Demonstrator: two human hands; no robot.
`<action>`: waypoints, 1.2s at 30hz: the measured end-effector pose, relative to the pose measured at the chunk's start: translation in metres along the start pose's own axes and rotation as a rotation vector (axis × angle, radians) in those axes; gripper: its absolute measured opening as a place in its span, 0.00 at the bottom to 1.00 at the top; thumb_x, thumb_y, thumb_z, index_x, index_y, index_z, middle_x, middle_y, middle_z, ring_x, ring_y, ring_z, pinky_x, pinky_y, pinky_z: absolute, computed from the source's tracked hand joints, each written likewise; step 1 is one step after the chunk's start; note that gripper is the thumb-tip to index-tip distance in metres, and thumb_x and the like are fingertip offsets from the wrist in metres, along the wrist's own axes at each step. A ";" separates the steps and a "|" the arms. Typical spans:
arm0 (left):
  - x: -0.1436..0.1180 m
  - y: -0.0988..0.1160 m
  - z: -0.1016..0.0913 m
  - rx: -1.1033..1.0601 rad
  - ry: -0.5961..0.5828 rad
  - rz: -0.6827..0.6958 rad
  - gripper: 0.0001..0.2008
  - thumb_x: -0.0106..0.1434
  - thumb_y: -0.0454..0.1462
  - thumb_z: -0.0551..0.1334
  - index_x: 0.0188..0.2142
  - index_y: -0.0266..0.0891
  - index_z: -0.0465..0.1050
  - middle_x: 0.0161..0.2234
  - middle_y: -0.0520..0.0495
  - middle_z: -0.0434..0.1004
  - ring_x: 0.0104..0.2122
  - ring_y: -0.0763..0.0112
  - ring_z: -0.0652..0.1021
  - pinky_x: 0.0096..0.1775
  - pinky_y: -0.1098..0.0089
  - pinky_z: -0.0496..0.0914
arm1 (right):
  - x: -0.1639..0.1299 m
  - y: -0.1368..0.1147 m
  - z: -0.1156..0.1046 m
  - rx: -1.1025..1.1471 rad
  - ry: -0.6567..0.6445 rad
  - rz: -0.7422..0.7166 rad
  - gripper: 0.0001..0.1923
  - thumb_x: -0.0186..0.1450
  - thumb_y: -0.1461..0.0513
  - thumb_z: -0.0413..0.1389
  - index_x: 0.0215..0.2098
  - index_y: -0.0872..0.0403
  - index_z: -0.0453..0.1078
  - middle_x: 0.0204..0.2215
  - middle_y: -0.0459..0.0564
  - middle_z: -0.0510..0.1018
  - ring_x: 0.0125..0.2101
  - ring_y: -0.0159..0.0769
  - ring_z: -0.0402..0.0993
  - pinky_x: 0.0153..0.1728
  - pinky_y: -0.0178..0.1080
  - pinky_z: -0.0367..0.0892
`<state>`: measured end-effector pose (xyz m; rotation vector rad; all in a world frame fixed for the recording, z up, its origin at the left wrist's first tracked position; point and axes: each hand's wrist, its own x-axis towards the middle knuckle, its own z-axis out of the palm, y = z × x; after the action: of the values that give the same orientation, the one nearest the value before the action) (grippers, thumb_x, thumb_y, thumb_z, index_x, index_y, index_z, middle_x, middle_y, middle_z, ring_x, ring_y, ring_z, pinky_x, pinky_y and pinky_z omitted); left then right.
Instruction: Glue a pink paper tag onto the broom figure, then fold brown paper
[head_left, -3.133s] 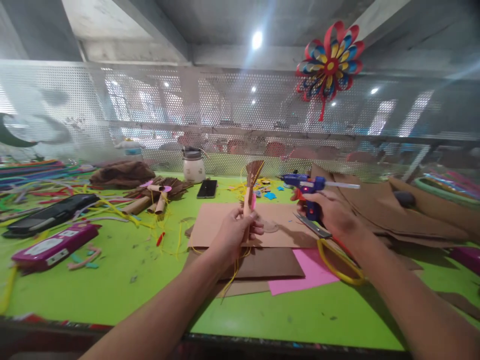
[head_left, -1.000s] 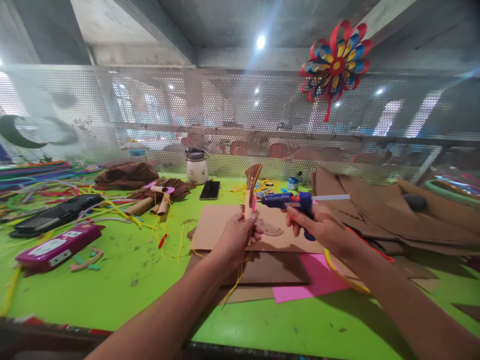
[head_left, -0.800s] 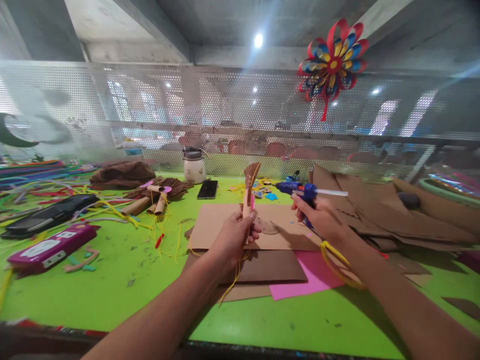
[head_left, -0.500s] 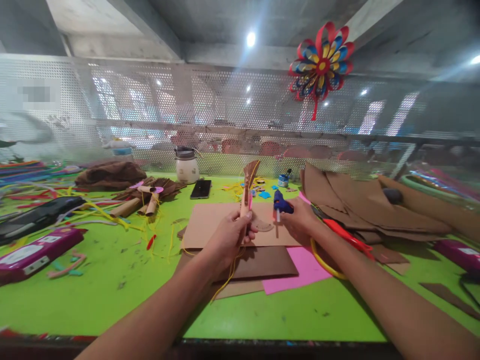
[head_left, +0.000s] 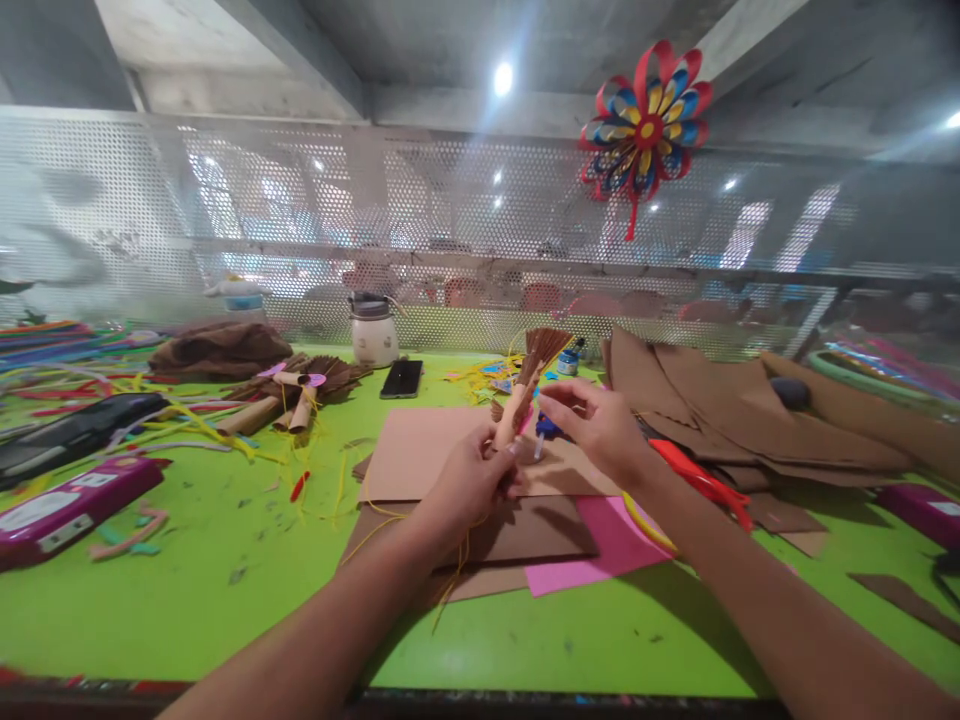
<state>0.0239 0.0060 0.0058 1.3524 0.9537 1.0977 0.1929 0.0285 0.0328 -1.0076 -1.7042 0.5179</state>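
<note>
My left hand (head_left: 480, 470) is closed around a rolled tan paper tube (head_left: 512, 415). A pleated brown paper fan (head_left: 546, 350) spreads from the tube's upper end, and thin yellow string hangs below my fingers. My right hand (head_left: 596, 425) hovers just right of the tube, fingers bent with a gap between thumb and forefinger; nothing shows in them. Partly hidden behind the tube and right hand is a blue glue gun (head_left: 549, 427) with a pale glue stick. Beneath both hands lie a tan paper sheet (head_left: 412, 450), brown sheets (head_left: 540, 530) and a pink sheet (head_left: 600, 565).
Left of the sheets are paper-roll figures (head_left: 300, 400), a phone (head_left: 403, 378), and a purple box (head_left: 75, 510). A white jar (head_left: 373, 335) and small blue pot (head_left: 568, 362) stand farther back. Brown paper pieces (head_left: 720, 410) and red-handled scissors (head_left: 701, 482) lie right.
My right hand has let go of the glue gun, which now sits behind it, and has come closer to the tube. The tube and fan have tilted rightward in my left hand.
</note>
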 end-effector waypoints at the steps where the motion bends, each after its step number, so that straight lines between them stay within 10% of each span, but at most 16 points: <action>1: 0.000 -0.001 0.001 0.055 0.007 0.016 0.11 0.57 0.41 0.61 0.34 0.36 0.63 0.18 0.54 0.68 0.15 0.79 0.68 0.17 0.79 0.61 | -0.003 -0.005 0.002 0.027 -0.025 0.014 0.20 0.58 0.51 0.56 0.40 0.58 0.70 0.34 0.53 0.76 0.31 0.35 0.71 0.32 0.38 0.67; 8: 0.000 -0.008 0.002 0.318 0.026 0.076 0.11 0.58 0.42 0.60 0.35 0.37 0.66 0.18 0.53 0.69 0.15 0.79 0.68 0.17 0.80 0.60 | -0.008 -0.009 0.005 0.217 0.049 0.098 0.14 0.57 0.53 0.57 0.31 0.57 0.68 0.25 0.48 0.74 0.24 0.29 0.68 0.24 0.33 0.62; 15: -0.001 -0.004 0.005 0.144 -0.060 -0.015 0.14 0.58 0.44 0.60 0.37 0.37 0.62 0.18 0.55 0.67 0.14 0.78 0.68 0.15 0.80 0.59 | -0.010 -0.009 0.006 0.358 0.048 0.157 0.12 0.57 0.55 0.58 0.29 0.57 0.68 0.21 0.45 0.72 0.17 0.24 0.61 0.17 0.31 0.57; 36: -0.003 0.003 0.004 0.015 0.005 -0.080 0.14 0.57 0.43 0.62 0.36 0.35 0.65 0.19 0.53 0.70 0.14 0.81 0.69 0.14 0.82 0.58 | -0.021 -0.006 0.020 0.054 0.113 -0.009 0.12 0.59 0.55 0.56 0.28 0.56 0.69 0.24 0.49 0.76 0.22 0.32 0.72 0.25 0.34 0.68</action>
<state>0.0270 0.0024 0.0083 1.3130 1.0125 1.0356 0.1743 0.0106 0.0183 -0.9722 -1.5863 0.4891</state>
